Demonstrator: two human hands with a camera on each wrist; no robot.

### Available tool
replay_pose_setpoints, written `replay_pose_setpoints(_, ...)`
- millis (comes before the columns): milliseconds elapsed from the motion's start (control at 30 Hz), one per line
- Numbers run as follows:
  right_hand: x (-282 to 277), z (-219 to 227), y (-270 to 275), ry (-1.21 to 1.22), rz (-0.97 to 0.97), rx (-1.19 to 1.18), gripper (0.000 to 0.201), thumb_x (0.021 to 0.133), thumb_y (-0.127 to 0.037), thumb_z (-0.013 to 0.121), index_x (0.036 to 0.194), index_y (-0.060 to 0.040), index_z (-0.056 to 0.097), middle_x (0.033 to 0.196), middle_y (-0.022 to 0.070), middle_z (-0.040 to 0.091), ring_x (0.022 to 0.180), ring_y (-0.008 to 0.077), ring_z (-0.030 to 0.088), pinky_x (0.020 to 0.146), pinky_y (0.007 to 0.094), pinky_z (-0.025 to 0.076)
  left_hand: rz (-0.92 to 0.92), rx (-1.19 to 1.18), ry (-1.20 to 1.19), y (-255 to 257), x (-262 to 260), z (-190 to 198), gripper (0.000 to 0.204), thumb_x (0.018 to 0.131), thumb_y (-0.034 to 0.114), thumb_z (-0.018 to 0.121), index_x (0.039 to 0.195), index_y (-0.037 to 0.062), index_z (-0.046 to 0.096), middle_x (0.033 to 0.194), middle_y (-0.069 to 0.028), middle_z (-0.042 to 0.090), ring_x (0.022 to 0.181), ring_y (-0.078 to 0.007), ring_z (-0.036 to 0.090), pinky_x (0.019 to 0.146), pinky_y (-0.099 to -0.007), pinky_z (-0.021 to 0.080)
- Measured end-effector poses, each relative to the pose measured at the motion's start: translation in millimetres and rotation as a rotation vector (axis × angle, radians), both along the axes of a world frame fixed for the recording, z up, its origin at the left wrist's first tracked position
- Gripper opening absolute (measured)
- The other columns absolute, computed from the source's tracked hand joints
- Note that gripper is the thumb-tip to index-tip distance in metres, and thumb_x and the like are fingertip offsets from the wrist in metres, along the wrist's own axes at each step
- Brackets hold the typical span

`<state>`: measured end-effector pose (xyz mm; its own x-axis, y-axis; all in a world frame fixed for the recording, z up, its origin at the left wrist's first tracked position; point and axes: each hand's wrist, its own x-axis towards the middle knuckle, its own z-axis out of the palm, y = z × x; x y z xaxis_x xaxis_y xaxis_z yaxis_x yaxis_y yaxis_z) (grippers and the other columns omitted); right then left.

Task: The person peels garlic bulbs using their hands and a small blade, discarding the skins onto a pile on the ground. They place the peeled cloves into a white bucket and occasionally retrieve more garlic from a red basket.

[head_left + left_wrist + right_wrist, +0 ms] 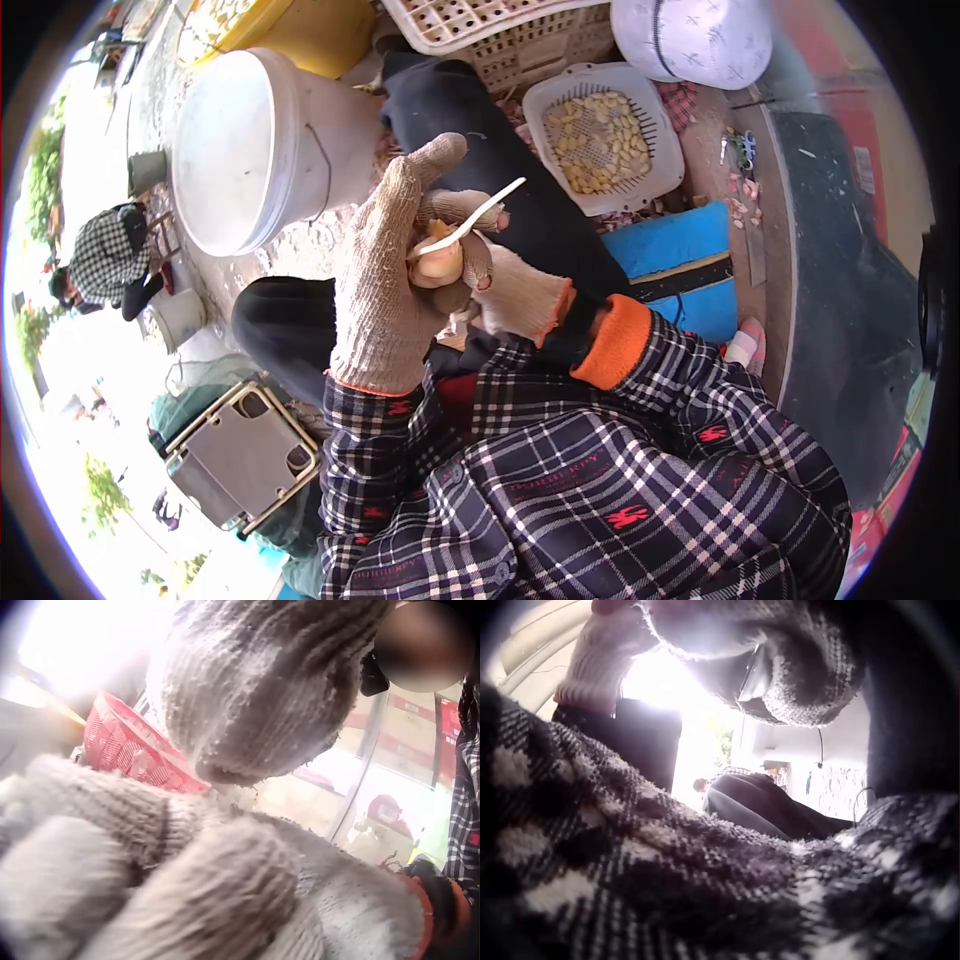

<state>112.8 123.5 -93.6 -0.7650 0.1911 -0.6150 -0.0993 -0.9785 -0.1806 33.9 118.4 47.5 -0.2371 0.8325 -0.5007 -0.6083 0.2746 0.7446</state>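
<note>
A pale garlic bulb (438,266) sits among the gloved fingers of both hands, close above the lap. My left hand (382,265) grips it from the left, with the thumb sticking up. From the right, my right hand (520,292) meets it with curled fingers. A thin white blade-like strip (490,210) slants across the bulb and juts out up and right; a narrow shiny piece (754,681) shows between glove folds in the right wrist view. Bare fingertips poke through the knitted gloves. Knitted fingers (202,892) fill the left wrist view and hide the bulb there.
A white basket (672,165) of peeled garlic cloves stands ahead, past the knee. To the left are a lidded white bucket (230,150), a yellow tub (320,40) and a folding stool (240,455). Scissors (745,150) lie at right. Another person (108,250) sits far left.
</note>
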Motion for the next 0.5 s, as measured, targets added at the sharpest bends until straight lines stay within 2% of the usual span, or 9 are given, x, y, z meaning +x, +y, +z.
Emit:
replay_pose_setpoints(33,7,27,12,-0.042,0.047,0.092,0.008,0.093,-0.016,0.053,0.094,-0.0085,0.056,0.064,0.0002,0.05,0.044,0.0067,0.044,0.039,0.0227,0.032,-0.09,0.089,0.487,-10,-2,1,0.051,0.1,0.036,0.05,0.13,-0.0053,0.052,0.09,-0.0171,0.066,0.057,-0.0105,0.059,0.038,-0.0172,0.035)
replay_pose_setpoints(67,13,50,22,-0.086,0.091,0.187,0.007,0.091,-0.014,0.055,0.093,-0.0083,0.057,0.063,0.0001,0.051,0.043,0.0065,0.045,0.038,0.0224,0.033,-0.054,0.231,0.652,-25,-7,-18,0.049,0.1,0.032,0.053,0.131,-0.0057,0.051,0.092,-0.0176,0.066,0.065,-0.0112,0.061,0.04,-0.018,0.037)
replay_pose_setpoints(133,10,58,26,-0.186,0.185,0.312,0.005,0.088,-0.01,0.058,0.09,-0.007,0.06,0.064,0.0005,0.055,0.044,0.0064,0.048,0.039,0.0218,0.035,0.3,-0.001,0.109,-36,-13,-13,0.047,0.098,0.028,0.055,0.131,-0.0053,0.051,0.094,-0.0183,0.066,0.069,-0.0134,0.062,0.041,-0.0189,0.038)
replay_pose_setpoints(167,13,62,24,-0.234,0.183,0.431,0.004,0.085,-0.009,0.061,0.087,-0.006,0.062,0.068,0.0009,0.06,0.045,0.0071,0.051,0.04,0.0208,0.038,0.265,0.003,0.067,-49,-24,-17,0.044,0.098,0.025,0.054,0.131,-0.0046,0.052,0.095,-0.0179,0.066,0.069,-0.0149,0.063,0.041,-0.0187,0.038)
replay_pose_setpoints(200,14,69,26,-0.259,0.209,0.511,0.008,0.084,-0.009,0.066,0.09,-0.0036,0.064,0.071,0.0011,0.063,0.052,0.0067,0.056,0.047,0.0209,0.045,0.289,0.001,0.066,-56,-26,-20,0.044,0.098,0.025,0.054,0.131,-0.0046,0.052,0.095,-0.0179,0.066,0.069,-0.0149,0.063,0.041,-0.0187,0.038)
replay_pose_setpoints(300,11,79,11,-0.222,-0.027,0.725,0.015,0.086,-0.011,0.071,0.097,-0.0005,0.066,0.08,0.0016,0.068,0.073,0.0056,0.062,0.064,0.0235,0.051,0.406,-0.048,0.095,-72,-32,-32,0.037,0.099,0.021,0.054,0.126,-0.003,0.053,0.085,-0.0097,0.064,0.059,-0.0125,0.061,0.039,-0.018,0.041)
replay_pose_setpoints(400,7,83,-2,-0.15,0.006,1.248,0.022,0.083,-0.018,0.076,0.098,-0.0051,0.066,0.084,0.009,0.069,0.07,0.0237,0.066,0.064,0.0324,0.052,0.47,-0.084,0.155,-76,-29,-42,0.033,0.098,0.018,0.056,0.123,-0.0034,0.055,0.085,-0.0088,0.063,0.06,-0.0119,0.061,0.038,-0.0174,0.04)
replay_pose_setpoints(433,8,84,0,-0.213,0.035,1.701,0.029,0.083,-0.013,0.076,0.109,-0.0053,0.067,0.096,0.0091,0.069,0.078,0.0185,0.069,0.07,0.0298,0.055,0.457,-0.063,0.155,-79,-30,-46,0.03,0.097,0.013,0.056,0.121,-0.0045,0.058,0.085,-0.0074,0.063,0.059,-0.0108,0.06,0.043,-0.0188,0.044)
replay_pose_setpoints(500,7,83,-1,-0.212,0.102,1.708,0.031,0.083,-0.013,0.076,0.111,-0.0064,0.066,0.097,0.0113,0.068,0.079,0.0223,0.07,0.07,0.031,0.055,0.444,-0.13,0.286,-76,-29,-43,0.031,0.098,0.013,0.054,0.123,-0.0049,0.057,0.086,-0.0082,0.064,0.061,-0.0098,0.06,0.046,-0.0195,0.045)
